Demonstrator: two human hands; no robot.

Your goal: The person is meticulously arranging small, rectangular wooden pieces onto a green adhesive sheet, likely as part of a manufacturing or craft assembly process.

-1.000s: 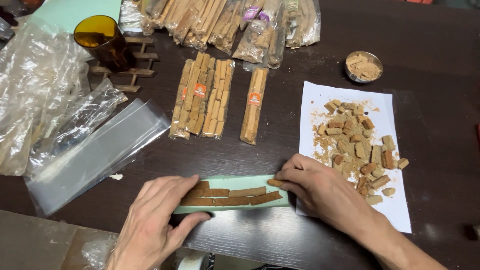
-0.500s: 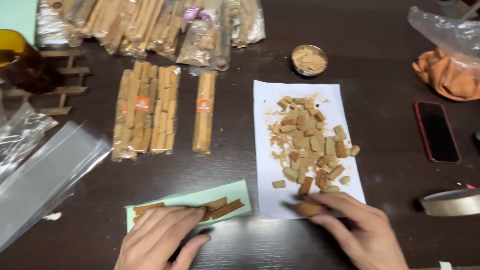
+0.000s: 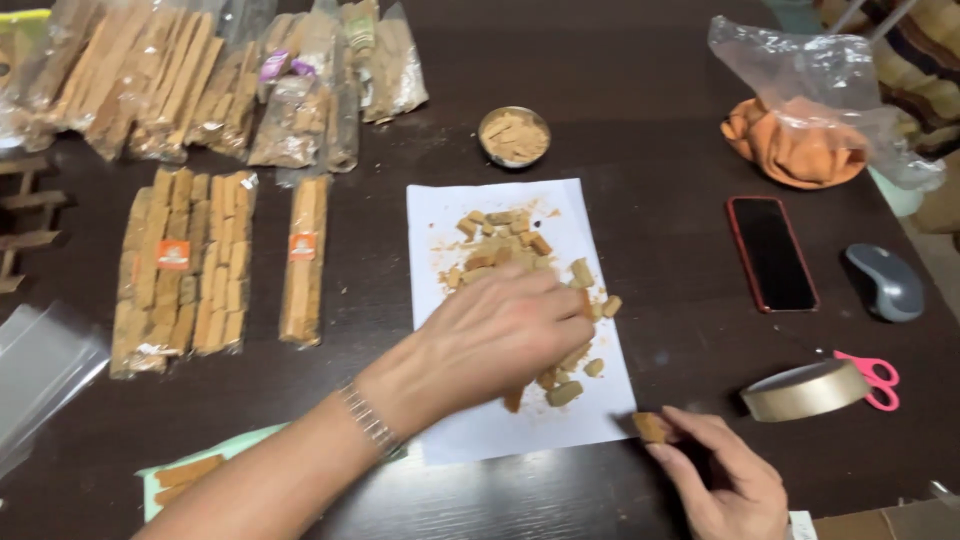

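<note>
Looking down at the dark table [image 3: 650,100], I see several sealed packs [image 3: 185,265] already filled, while many brown wood pieces [image 3: 520,250] lie loose on the white paper [image 3: 500,430]. My left hand [image 3: 495,340] curls over this pile, grasping some I think. My right hand [image 3: 725,480] pinches one small piece [image 3: 652,427] just beside the paper's corner.

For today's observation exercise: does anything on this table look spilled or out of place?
Yes. Brown crumbs and dust are scattered across the white paper around the cut pieces, beside the left hand. The right hand holds one piece.
</note>
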